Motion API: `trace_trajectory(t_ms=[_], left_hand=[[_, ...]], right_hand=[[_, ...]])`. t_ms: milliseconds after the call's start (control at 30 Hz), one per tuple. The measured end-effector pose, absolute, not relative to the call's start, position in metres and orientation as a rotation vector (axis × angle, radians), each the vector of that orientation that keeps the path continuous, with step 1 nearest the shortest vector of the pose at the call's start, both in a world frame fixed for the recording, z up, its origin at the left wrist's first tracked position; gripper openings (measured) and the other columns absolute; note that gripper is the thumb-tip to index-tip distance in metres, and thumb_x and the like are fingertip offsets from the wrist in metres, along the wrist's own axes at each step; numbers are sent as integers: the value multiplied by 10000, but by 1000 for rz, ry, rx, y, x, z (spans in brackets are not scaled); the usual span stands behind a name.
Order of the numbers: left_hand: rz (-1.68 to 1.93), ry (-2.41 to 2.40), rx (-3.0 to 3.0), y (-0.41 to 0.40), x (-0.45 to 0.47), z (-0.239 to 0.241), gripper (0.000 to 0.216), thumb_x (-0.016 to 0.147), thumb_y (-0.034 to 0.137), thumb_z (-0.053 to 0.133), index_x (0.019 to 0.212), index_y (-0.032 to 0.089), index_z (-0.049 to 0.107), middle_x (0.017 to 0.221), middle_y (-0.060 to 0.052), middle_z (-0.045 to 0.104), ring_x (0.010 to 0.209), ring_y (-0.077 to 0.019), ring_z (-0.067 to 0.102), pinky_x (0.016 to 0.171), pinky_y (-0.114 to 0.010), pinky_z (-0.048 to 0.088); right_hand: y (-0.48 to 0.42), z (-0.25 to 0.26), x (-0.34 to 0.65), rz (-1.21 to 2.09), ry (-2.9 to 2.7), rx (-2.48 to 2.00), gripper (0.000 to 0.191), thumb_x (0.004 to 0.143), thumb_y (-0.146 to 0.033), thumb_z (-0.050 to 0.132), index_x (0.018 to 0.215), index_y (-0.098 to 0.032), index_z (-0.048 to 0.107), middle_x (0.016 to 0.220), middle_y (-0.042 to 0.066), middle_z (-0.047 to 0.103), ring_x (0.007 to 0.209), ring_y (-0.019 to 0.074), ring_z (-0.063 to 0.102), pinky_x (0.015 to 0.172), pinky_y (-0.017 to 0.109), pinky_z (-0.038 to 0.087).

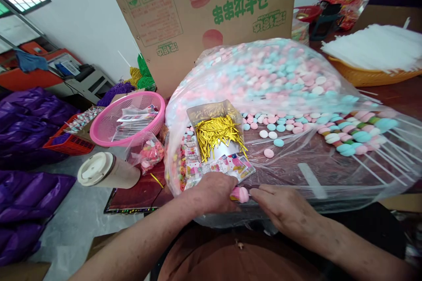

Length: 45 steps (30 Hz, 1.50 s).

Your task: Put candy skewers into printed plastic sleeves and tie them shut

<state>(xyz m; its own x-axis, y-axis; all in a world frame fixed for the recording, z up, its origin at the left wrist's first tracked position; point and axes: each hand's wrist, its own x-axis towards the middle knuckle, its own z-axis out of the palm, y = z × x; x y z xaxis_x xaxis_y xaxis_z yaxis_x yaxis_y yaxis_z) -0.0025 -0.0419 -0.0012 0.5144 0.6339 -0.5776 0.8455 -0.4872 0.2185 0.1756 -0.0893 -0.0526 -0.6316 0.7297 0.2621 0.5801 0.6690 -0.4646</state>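
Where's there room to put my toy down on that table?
Try the plastic-covered tabletop between the loose candies and the pale strip, or the table's front-left corner by the cup. It's crowded beyond the left hand: cards, gold ties, heaped candies.

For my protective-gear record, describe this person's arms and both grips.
The left grip and right grip are bare hands, without gloves. The left forearm and right forearm are bare too, with no sleeve, watch or bracelet visible. A brown garment covers the torso.
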Motion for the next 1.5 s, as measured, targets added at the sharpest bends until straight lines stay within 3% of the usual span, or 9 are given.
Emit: trace_trajectory(t_ms=[167,300,467,700,900,1000,1133,1367,1500], left_hand=[[-460,1194,2504,-53,18,-13,261,796,203,479,1035,138,561,879,-133,676,811,-298,638,708,-395,472],[-228,1151,2422,-44,-11,7,899,630,493,697,1348,170,263,1183,-135,571,1060,-297,537,860,-375,426],[-444,1192,2246,-36,-45,18,482,738,514,589,1105,206,541,983,-84,636,919,-270,585,757,-326,437],[-59,1065,1990,-54,-27,-10,484,753,577,532,1020,176,567,867,-33,623,762,-179,558,639,-240,416],[180,1059,1404,-71,-19,-29,397,833,562,374,907,187,482,611,47,480,399,-68,400,391,-188,309],[382,1176,1226,-77,-15,-37,319,833,514,383,851,203,450,643,45,484,382,-59,365,407,-204,337],[471,1315,1598,-82,-12,-39,205,820,372,424,716,196,445,639,15,482,544,-117,444,544,-241,376],[229,1028,1277,-78,-21,-21,235,835,378,388,734,191,489,558,35,463,428,-93,404,446,-206,329],[172,995,1284,-67,-25,-7,192,784,319,458,657,182,500,557,34,484,476,-91,422,477,-193,349]], right_hand=[[-88,-65,155,786,-2055,-1096,230,830,-103,380,738,-163,581,726,69,637,684,165,604,599,265,482],[-82,-49,170,786,-2031,-1076,203,841,-116,418,767,-174,599,712,46,634,664,152,602,584,251,488],[-82,-30,183,607,-2040,-1078,227,845,-94,393,1008,-168,534,867,82,645,794,171,627,676,281,528],[-75,-34,177,464,-2425,-943,686,693,33,377,1346,-161,307,1311,187,400,1092,237,532,807,366,520],[-61,-29,184,485,-2244,-899,524,827,-79,404,1335,-189,346,1299,149,417,1208,232,417,956,389,427],[-62,-35,180,591,-1877,-1153,398,841,-272,510,1226,-183,465,1102,130,547,971,226,557,777,352,509],[-77,-56,157,1457,-1622,-1185,269,840,-427,479,836,-176,576,613,-13,544,446,92,477,394,202,384],[-91,-51,134,1186,-1689,-1158,250,853,-346,455,698,-184,564,549,-11,565,497,106,508,504,226,405],[-80,-45,126,1531,-1388,-1231,334,813,-438,494,587,-194,460,435,-49,476,332,71,376,335,194,293]])
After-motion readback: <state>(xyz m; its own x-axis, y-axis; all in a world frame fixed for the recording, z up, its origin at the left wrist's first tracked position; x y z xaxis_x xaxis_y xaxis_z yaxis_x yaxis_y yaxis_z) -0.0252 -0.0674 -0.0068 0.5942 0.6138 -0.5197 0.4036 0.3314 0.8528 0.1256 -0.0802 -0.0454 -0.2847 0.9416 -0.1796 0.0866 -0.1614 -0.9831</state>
